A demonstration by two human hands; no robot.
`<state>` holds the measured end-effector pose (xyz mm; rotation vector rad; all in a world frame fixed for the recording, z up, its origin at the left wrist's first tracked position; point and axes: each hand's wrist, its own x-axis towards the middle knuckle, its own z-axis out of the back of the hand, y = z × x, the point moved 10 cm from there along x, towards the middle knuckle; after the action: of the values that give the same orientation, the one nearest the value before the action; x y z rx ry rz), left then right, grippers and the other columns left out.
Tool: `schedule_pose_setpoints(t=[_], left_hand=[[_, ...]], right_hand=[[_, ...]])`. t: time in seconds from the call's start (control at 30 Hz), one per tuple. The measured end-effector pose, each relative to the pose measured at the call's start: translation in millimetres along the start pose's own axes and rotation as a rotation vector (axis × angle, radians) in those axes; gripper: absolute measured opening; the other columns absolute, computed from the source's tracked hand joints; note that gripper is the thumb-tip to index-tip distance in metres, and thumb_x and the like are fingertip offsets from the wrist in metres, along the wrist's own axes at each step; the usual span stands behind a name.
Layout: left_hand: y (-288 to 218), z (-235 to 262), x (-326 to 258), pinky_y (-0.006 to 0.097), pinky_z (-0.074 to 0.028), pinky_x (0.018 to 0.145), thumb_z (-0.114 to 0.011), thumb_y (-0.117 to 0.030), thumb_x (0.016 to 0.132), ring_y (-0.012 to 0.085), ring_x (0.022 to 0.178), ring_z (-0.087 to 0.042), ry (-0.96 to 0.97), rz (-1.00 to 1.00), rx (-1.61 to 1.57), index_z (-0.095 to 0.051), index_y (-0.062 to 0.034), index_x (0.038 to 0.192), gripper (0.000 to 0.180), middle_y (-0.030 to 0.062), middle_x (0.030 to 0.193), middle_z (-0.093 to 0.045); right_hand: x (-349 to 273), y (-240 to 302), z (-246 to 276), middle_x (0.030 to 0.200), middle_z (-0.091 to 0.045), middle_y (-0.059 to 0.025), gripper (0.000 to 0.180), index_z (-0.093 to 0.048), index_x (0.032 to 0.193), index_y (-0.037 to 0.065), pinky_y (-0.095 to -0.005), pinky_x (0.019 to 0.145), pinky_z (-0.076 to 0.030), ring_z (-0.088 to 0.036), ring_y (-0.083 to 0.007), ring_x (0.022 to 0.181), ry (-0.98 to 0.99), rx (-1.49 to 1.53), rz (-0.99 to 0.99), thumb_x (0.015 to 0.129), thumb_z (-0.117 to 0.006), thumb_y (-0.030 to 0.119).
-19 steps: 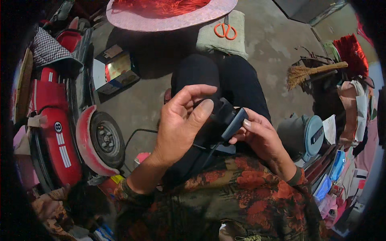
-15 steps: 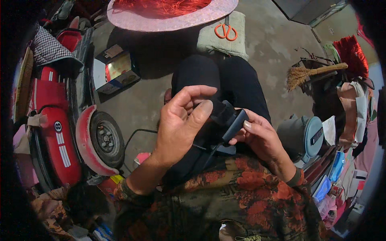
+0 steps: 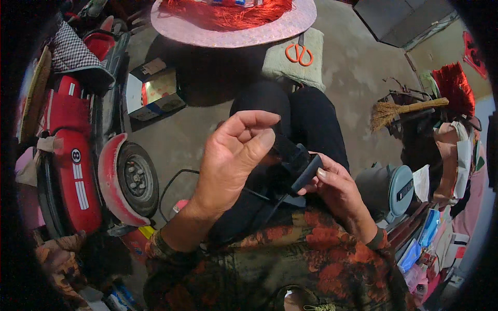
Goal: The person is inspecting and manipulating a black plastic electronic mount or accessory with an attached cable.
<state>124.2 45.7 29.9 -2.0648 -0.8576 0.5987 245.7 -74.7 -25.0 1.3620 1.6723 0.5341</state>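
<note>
My right hand (image 3: 340,187) grips a small black device (image 3: 306,174) over my lap, its thumb along the right edge. The device has a flat, slab-like side, a bulkier dark part on the left, and what looks like a dark cord below it. My left hand (image 3: 233,150) is beside the device's left end, thumb and forefinger curled toward each other and the other fingers folded in. Whatever lies between those fingertips is lost against the black trousers (image 3: 319,124). A thin black cable (image 3: 168,187) loops out to the left, behind my left forearm.
Ahead, a pale round tray (image 3: 233,37) holds red shiny strands. Orange-handled scissors (image 3: 299,55) lie on a pale cushion (image 3: 272,67). Leftward are an open box (image 3: 155,106) and a red wheeled vehicle (image 3: 78,181); rightward, a broom (image 3: 386,114) and a lidded grey bucket (image 3: 376,189).
The view has shifted slightly, so the surroundings sit a little lower in the picture. The device is tilted a little differently in my right hand; my left hand keeps its curled pose.
</note>
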Motion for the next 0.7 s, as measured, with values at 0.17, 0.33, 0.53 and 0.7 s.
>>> schedule_pose_setpoints(t=[0.17,0.33,0.53,0.7], left_hand=[[-5,3,3,0.023,-0.052,0.077,-0.064,-0.015,0.094,0.0057,0.087,-0.058,0.007,-0.071,0.06,-0.057,0.0004,0.119,0.029,0.0015,0.098,-0.061],[0,12,12,0.02,-0.049,0.072,-0.071,-0.015,0.09,0.0034,0.081,-0.057,-0.041,-0.036,0.153,-0.058,-0.0005,0.116,0.033,-0.0018,0.089,-0.062],[-9,10,14,0.017,-0.044,0.07,-0.076,-0.008,0.083,0.0022,0.075,-0.055,-0.011,-0.034,0.2,-0.058,-0.0007,0.117,0.039,-0.0039,0.083,-0.061],[-17,10,8,0.02,-0.043,0.084,-0.081,-0.006,0.073,0.0037,0.087,-0.052,0.086,-0.039,0.273,-0.057,-0.0025,0.12,0.053,-0.0041,0.091,-0.056]], right_hand=[[-1,1,-1,0.12,-0.062,-0.0109,0.05,-0.044,0.136,-0.002,-0.0332,0.088,-0.053,-0.063,-0.0186,0.103,0.002,-0.017,0.0,0.096,-0.054,0.026],[-1,-2,2,0.119,-0.062,-0.0107,0.051,-0.044,0.136,-0.002,-0.0335,0.087,-0.053,-0.064,-0.0194,0.103,0.002,0.032,-0.024,0.095,-0.055,0.026],[-1,-6,3,0.116,-0.063,-0.0116,0.049,-0.045,0.135,-0.003,-0.0326,0.086,-0.053,-0.065,-0.0194,0.1,0.003,0.055,-0.024,0.095,-0.054,0.025],[-1,-3,2,0.113,-0.064,-0.0123,0.047,-0.045,0.133,-0.002,-0.0315,0.085,-0.053,-0.065,-0.0192,0.097,-0.049,0.045,-0.024,0.095,-0.054,0.025]])
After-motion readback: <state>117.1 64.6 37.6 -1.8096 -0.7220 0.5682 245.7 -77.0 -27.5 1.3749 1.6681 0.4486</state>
